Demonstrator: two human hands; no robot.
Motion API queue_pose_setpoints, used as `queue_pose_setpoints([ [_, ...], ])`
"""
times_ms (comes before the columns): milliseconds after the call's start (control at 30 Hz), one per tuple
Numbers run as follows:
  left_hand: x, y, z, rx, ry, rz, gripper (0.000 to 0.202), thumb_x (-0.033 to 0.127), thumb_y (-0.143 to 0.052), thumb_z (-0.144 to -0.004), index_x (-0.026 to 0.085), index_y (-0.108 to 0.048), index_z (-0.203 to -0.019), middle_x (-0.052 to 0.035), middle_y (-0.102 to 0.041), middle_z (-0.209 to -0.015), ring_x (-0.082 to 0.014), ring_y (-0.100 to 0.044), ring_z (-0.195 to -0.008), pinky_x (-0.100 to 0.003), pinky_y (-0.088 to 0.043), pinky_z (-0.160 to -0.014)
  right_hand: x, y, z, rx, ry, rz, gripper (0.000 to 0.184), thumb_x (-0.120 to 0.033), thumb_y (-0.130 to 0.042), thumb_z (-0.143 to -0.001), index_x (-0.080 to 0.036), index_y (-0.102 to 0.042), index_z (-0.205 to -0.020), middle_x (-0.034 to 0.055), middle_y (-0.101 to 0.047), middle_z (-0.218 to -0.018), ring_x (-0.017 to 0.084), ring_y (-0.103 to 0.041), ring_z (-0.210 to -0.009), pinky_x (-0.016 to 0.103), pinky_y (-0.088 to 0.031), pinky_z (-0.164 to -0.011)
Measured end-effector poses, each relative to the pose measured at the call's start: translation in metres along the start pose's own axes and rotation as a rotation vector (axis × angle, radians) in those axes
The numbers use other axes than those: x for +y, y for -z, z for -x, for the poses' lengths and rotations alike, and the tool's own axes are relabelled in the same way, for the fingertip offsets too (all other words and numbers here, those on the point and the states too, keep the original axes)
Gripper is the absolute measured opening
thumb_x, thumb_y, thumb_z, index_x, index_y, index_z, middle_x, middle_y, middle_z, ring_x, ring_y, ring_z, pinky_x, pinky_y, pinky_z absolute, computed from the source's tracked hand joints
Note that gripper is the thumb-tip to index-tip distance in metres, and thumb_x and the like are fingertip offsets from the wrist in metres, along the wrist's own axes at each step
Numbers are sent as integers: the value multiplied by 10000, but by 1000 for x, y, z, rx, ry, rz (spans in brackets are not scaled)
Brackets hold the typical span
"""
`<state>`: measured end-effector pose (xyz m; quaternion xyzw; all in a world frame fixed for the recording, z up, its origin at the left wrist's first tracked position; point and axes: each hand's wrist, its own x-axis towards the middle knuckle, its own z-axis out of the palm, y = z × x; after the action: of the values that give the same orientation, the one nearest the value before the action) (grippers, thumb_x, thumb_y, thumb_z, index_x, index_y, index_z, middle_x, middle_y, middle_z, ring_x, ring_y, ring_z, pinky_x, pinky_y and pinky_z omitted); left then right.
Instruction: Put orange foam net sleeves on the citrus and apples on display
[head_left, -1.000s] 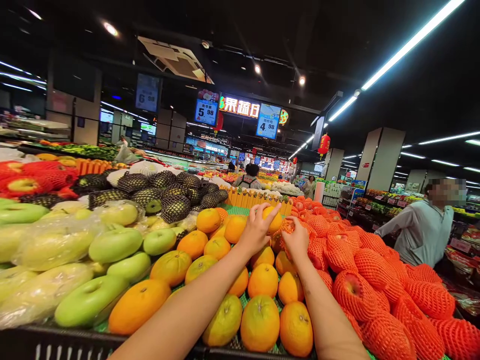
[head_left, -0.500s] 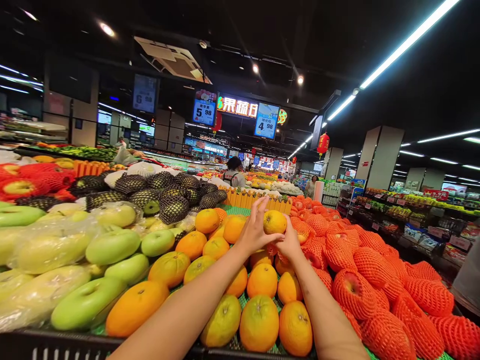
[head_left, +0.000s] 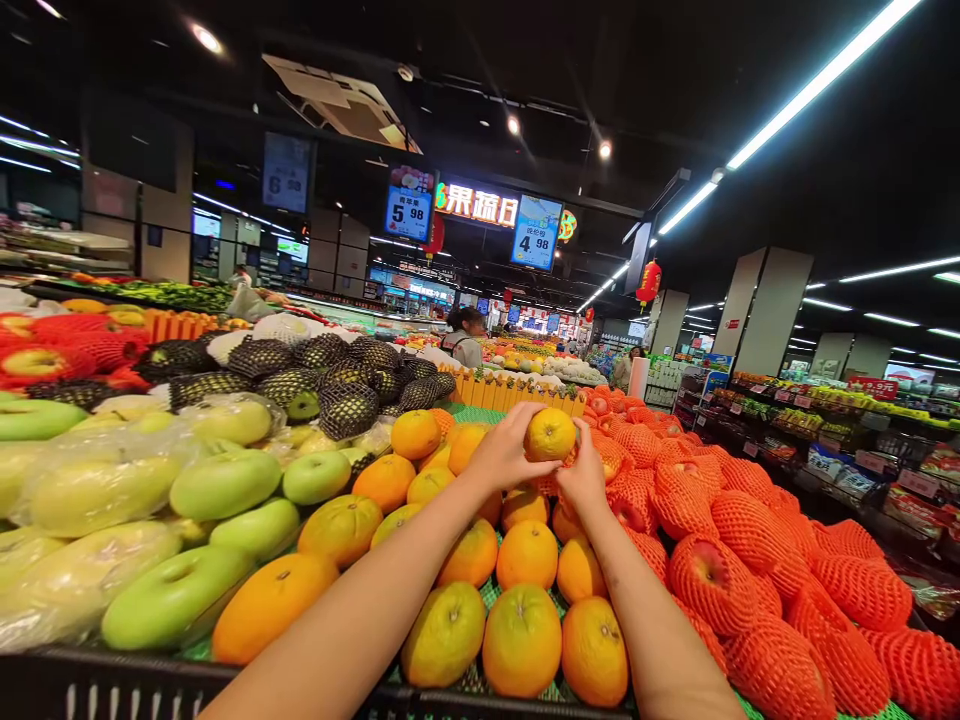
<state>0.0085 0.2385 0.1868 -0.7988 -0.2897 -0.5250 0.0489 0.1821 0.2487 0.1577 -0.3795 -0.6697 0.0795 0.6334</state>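
Note:
Between my two hands is an orange (head_left: 551, 435), its stem end facing me, raised over the pile of oranges. My left hand (head_left: 508, 452) curls round its left side, thumb beneath it and fingers behind. On the right side, my right hand (head_left: 585, 472) presses against it, fingers partly hidden behind the fruit. Under my forearms lie several more oranges (head_left: 527, 555) in rows on green mesh, some with greenish skin.
Apples in red foam nets (head_left: 712, 575) fill the right side. Green apples (head_left: 225, 485), bagged yellow fruit (head_left: 97, 490) and dark fruit in black nets (head_left: 349, 405) lie left. A low orange fence (head_left: 510, 388) runs behind the oranges. A person (head_left: 463, 338) stands farther back.
My left hand's fingers, stretched upward before, have folded down round the orange. The orange has dropped slightly in line with the fence. The person at the back has turned their head.

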Motion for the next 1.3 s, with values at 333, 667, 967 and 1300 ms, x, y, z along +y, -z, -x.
queue_pose_setpoints([
  [333, 11, -1, -2, 9, 309, -429, 696, 574, -770, -748, 195, -515, -1274, -115, -657, -1167, -345, -650, -1030, -407, -520, -809, -14, 35, -15, 555, 128, 410, 356, -275, -450, -905, -150, -614, -1195, 150, -680, -1145, 291, -618, -1043, 404, -476, -928],
  [667, 3, -5, -2, -140, 358, -644, 686, 718, -706, -728, 159, -664, -1123, -172, -697, -922, -406, -568, -1050, -517, -423, -944, -6, 24, -11, 471, 152, 403, 354, -307, -451, -917, -150, -614, -1189, 141, -687, -1146, 281, -629, -1054, 389, -488, -915],
  [967, -11, -8, -1, -225, 324, -607, 641, 733, -667, -730, 152, -691, -1000, -208, -702, -949, -414, -583, -1082, -533, -399, -991, -8, 21, -10, 427, 163, 403, 349, -305, -458, -900, -156, -615, -1173, 139, -691, -1140, 277, -636, -1041, 383, -494, -912],
  [1300, -13, -13, 1, -235, 216, -611, 682, 662, -789, -656, 122, -636, -1044, -218, -688, -993, -429, -574, -1104, -578, -297, -1114, -8, 20, -9, 401, 151, 398, 328, -298, -468, -902, -162, -617, -1160, 132, -689, -1119, 273, -631, -1022, 378, -489, -895],
])
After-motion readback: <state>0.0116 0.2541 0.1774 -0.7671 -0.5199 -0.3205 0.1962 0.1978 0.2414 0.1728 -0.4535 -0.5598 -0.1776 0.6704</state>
